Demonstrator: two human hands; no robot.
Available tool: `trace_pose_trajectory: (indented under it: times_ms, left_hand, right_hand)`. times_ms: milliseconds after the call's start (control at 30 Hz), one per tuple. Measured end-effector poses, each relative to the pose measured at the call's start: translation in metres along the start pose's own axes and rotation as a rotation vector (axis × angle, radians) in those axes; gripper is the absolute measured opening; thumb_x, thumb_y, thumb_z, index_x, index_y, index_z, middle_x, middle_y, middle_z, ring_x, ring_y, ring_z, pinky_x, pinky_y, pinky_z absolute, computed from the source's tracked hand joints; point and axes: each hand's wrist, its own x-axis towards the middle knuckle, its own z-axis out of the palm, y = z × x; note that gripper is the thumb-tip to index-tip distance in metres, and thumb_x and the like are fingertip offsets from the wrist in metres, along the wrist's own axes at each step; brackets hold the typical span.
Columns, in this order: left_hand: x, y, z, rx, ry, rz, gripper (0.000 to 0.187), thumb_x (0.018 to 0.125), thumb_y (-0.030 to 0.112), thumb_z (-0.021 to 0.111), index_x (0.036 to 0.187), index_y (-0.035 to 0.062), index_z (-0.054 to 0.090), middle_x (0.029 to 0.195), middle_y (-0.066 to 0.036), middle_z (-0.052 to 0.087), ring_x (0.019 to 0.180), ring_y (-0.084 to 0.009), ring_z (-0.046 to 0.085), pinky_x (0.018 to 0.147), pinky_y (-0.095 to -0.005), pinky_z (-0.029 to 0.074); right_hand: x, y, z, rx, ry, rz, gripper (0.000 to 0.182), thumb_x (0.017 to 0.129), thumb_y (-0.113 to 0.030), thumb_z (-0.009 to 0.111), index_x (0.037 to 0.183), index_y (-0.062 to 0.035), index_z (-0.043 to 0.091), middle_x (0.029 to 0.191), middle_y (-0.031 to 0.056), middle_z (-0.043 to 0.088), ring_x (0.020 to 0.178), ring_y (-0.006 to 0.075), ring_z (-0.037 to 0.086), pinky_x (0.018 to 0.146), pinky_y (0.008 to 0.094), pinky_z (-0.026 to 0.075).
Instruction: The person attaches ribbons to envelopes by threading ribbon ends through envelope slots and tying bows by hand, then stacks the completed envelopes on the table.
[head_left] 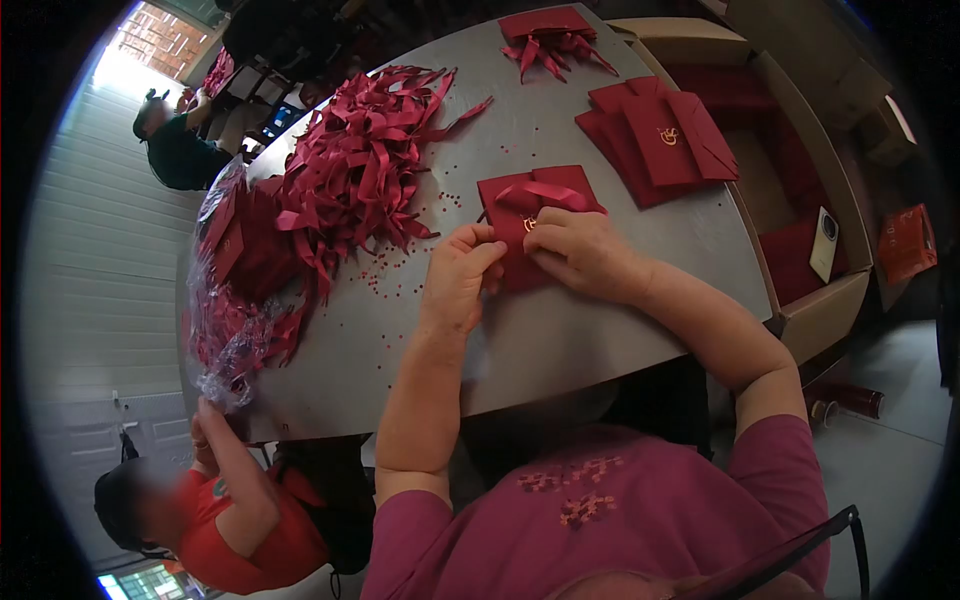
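On the grey table lies a dark red paper bag (520,265) with a gold emblem and a red ribbon (545,193) across its upper part. My left hand (462,275) is at the bag's left edge, thumb and fingers pinched together; what lies between them is too small to make out. Over the bag's right side is my right hand (585,252), its fingers curled and closed near the emblem; whatever they hold is hidden. A large heap of red ribbons (360,160) lies to the left, with small red dots scattered beside it.
Stacked red bags (665,140) lie at the right, more (545,25) at the far edge. An open cardboard box (820,330) holds red bags and a phone (823,245). A co-worker in red (250,530) touches clear plastic (235,350) at left; another person (180,150) sits farther back.
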Motion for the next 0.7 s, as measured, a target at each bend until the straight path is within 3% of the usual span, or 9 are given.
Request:
trace_pose_trajectory:
  times_ms: [233, 367, 500, 633, 700]
  left_hand:
    - [-0.006, 0.001, 0.008, 0.03, -0.081, 0.057, 0.019, 0.083, 0.002, 0.067, 0.101, 0.0029, 0.062, 0.084, -0.002, 0.066, 0.065, -0.0075, 0.057, 0.055, -0.0208, 0.043]
    - [-0.006, -0.003, 0.013, 0.147, -0.085, 0.13, 0.023, 0.08, -0.005, 0.065, 0.101, 0.0033, 0.06, 0.087, -0.005, 0.068, 0.067, -0.0084, 0.06, 0.056, -0.0212, 0.045]
    - [-0.005, -0.016, 0.021, 0.309, 0.033, 0.336, 0.015, 0.084, -0.002, 0.064, 0.097, 0.001, 0.059, 0.083, -0.004, 0.066, 0.069, -0.0093, 0.06, 0.061, -0.0219, 0.048]
    - [0.001, -0.023, 0.017, 0.459, 0.138, 0.4, 0.013, 0.085, 0.008, 0.068, 0.092, 0.0013, 0.061, 0.078, -0.001, 0.063, 0.07, -0.0067, 0.056, 0.064, -0.0227, 0.047]
    - [-0.001, -0.019, 0.016, 0.287, 0.094, 0.367, 0.011, 0.085, 0.007, 0.067, 0.091, 0.0014, 0.06, 0.079, -0.001, 0.063, 0.07, -0.0067, 0.056, 0.064, -0.0222, 0.047]
  right_hand:
    - [0.002, -0.013, 0.004, -0.177, -0.012, 0.027, 0.013, 0.079, -0.006, 0.062, 0.09, -0.0043, 0.056, 0.086, 0.0113, 0.056, 0.078, 0.033, 0.06, 0.063, 0.0425, 0.048]
    - [0.005, -0.024, 0.009, -0.399, -0.162, 0.154, 0.015, 0.076, -0.006, 0.06, 0.09, -0.0008, 0.057, 0.091, 0.0185, 0.06, 0.083, 0.0356, 0.063, 0.071, 0.0427, 0.053]
    - [0.015, -0.037, 0.014, -0.511, -0.224, 0.252, 0.017, 0.081, -0.011, 0.057, 0.095, -0.001, 0.058, 0.096, 0.0183, 0.062, 0.091, 0.0343, 0.063, 0.075, 0.0443, 0.052]
    - [0.028, -0.054, 0.014, -0.536, -0.329, 0.369, 0.02, 0.081, -0.01, 0.057, 0.097, 0.0012, 0.059, 0.098, 0.0202, 0.062, 0.093, 0.034, 0.063, 0.077, 0.0442, 0.052]
    - [0.024, -0.052, 0.018, -0.5, -0.245, 0.314, 0.02, 0.081, -0.008, 0.057, 0.098, 0.0014, 0.058, 0.098, 0.0208, 0.062, 0.09, 0.0356, 0.064, 0.075, 0.0441, 0.053]
